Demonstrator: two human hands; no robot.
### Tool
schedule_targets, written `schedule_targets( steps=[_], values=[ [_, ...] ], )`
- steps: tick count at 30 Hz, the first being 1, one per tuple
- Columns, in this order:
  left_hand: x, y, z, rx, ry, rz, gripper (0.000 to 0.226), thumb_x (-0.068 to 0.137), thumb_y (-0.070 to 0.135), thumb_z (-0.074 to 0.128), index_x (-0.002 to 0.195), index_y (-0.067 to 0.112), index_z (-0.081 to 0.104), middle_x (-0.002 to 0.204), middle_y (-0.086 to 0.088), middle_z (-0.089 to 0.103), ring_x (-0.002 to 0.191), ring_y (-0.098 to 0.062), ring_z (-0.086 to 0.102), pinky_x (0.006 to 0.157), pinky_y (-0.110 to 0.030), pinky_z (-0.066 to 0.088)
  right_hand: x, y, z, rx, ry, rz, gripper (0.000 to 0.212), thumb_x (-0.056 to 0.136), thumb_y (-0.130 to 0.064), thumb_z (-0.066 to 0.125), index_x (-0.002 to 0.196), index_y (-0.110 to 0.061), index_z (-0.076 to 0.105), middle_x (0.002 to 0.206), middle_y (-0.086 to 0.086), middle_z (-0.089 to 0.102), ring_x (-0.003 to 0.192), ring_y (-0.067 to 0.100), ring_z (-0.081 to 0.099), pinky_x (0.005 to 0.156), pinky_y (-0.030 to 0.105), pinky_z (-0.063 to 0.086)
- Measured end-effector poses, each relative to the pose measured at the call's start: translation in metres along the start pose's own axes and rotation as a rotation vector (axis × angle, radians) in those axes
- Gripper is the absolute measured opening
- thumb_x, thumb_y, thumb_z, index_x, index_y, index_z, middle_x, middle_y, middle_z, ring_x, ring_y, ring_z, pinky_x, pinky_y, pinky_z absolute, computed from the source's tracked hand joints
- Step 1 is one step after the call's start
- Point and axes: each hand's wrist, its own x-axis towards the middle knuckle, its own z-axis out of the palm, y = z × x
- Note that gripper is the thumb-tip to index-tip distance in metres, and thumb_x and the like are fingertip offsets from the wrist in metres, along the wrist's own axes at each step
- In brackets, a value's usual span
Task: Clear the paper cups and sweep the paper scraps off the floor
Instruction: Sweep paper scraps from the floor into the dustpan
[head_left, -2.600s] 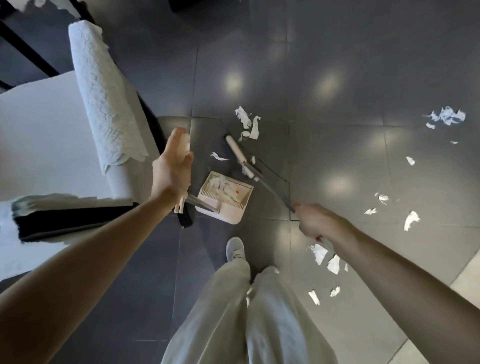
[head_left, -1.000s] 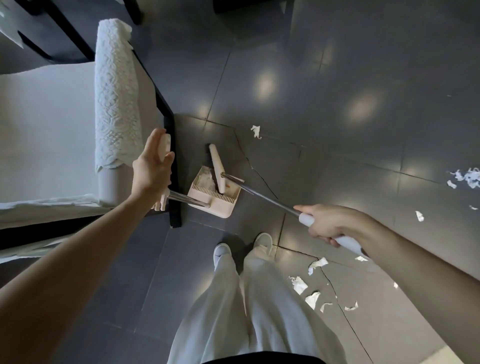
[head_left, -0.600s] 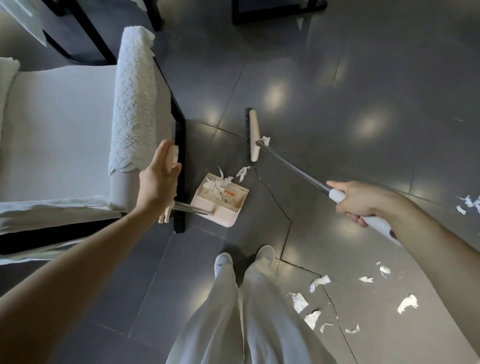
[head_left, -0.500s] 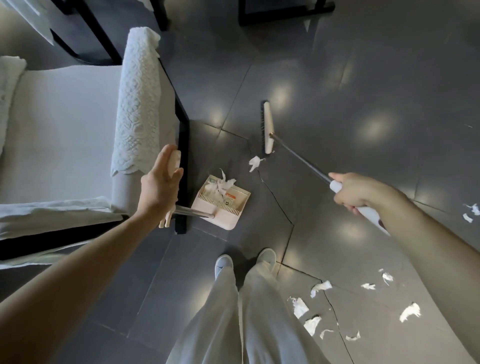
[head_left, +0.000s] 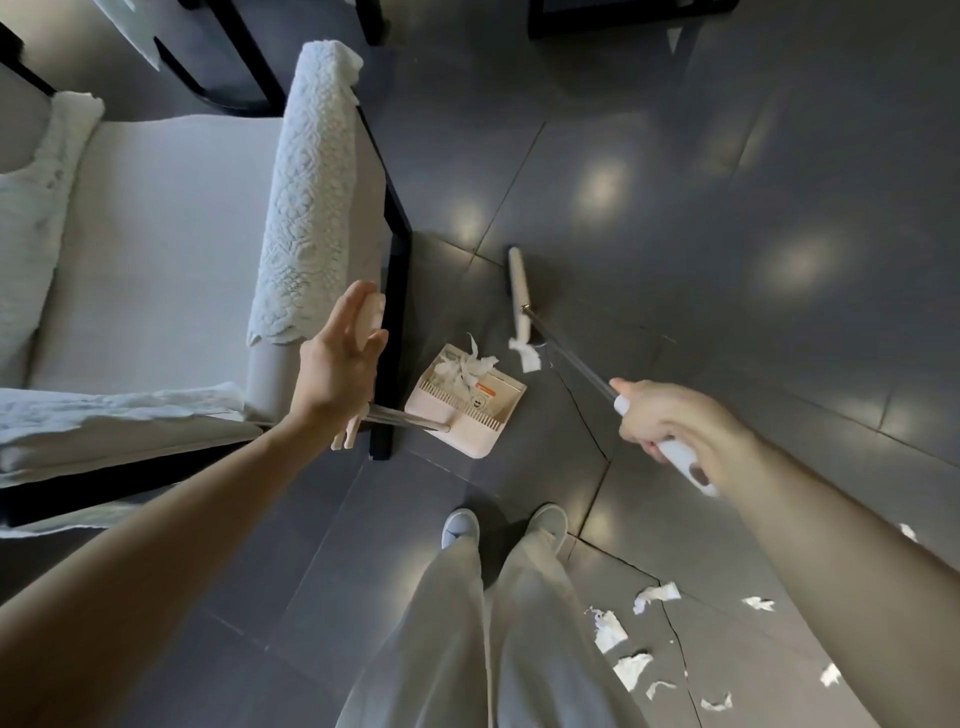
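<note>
At 5 o'clock, beside the white shoes (head_left: 460, 525), torn white paper scraps (head_left: 631, 670) lie on the dark grey tiled floor (head_left: 675, 156). At 9 o'clock the left hand (head_left: 337, 364) clasps the upright handle of the beige plastic dustpan (head_left: 467, 400), which holds a heap of scraps. At 3 o'clock the right hand (head_left: 660, 421) grips the white-handled, metal-shafted broom (head_left: 571, 355). The broom's cream head (head_left: 519, 293) rests at 12 o'clock, with one scrap (head_left: 527, 356) touching it, just beside the dustpan.
</note>
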Motion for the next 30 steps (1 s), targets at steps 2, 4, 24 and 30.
schedule_targets(
  steps=[2, 4, 24, 30],
  values=[
    [0.002, -0.001, 0.002, -0.008, -0.008, 0.003, 0.043, 0.092, 0.016, 0.057, 0.122, 0.046, 0.048, 0.084, -0.003, 0.061, 0.06, -0.017, 0.051, 0.07, -0.033, 0.051, -0.013, -0.006, 0.015, 0.024, -0.051, -0.04, 0.098, 0.08, 0.01, 0.048, 0.155, -0.029, -0.001, 0.132, 0.016, 0.053, 0.074, 0.027, 0.057, 0.055, 0.03, 0.046],
    [0.002, 0.003, 0.004, -0.013, -0.019, 0.01, 0.045, 0.092, 0.015, 0.057, 0.124, 0.045, 0.048, 0.082, -0.013, 0.061, 0.06, -0.019, 0.05, 0.073, -0.038, 0.053, -0.027, -0.008, 0.031, 0.054, -0.095, -0.078, 0.092, 0.084, 0.006, 0.045, 0.155, -0.031, 0.0, 0.103, 0.013, 0.061, 0.06, 0.021, 0.054, 0.053, 0.027, 0.046],
    [-0.08, -0.007, -0.019, -0.026, -0.04, 0.016, 0.04, 0.097, 0.017, 0.053, 0.127, 0.042, 0.045, 0.09, -0.001, 0.061, 0.056, -0.011, 0.05, 0.062, -0.03, 0.05, -0.125, 0.042, 0.104, 0.396, 0.05, -0.005, 0.081, 0.087, -0.003, 0.042, 0.151, -0.043, 0.014, 0.05, 0.004, 0.054, 0.041, 0.017, 0.045, 0.048, 0.023, 0.043],
    [-0.141, -0.008, -0.018, -0.063, 0.083, 0.002, 0.043, 0.096, 0.017, 0.056, 0.131, 0.041, 0.046, 0.093, 0.001, 0.063, 0.058, -0.014, 0.049, 0.064, -0.029, 0.048, -0.133, 0.077, 0.111, 0.393, 0.097, -0.044, 0.081, 0.084, -0.003, 0.044, 0.15, -0.044, 0.019, 0.053, 0.005, 0.056, 0.039, 0.016, 0.047, 0.047, 0.022, 0.043]
  ],
)
